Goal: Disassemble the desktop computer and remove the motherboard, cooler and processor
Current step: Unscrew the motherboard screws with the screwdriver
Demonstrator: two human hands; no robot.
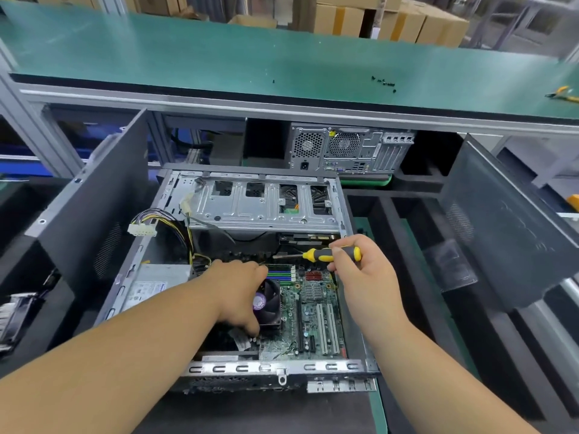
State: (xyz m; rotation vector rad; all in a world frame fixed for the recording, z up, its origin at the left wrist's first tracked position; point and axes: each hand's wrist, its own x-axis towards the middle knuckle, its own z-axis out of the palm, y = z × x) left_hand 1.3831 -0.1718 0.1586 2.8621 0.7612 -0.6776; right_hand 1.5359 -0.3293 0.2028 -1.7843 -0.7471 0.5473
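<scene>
While left hand [241,289] rests spread on cooler [269,303], right hand [360,267] grip pinched round screwdriver [326,254].

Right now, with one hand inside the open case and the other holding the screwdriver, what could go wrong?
1. The screwdriver in the right hand hovers with its tip over the motherboard; a slip could scratch it.
2. The left hand reaches over the cooler fan among loose cables; it might snag one.
3. Small screws lie loose on the green bench and could get lost.
</scene>
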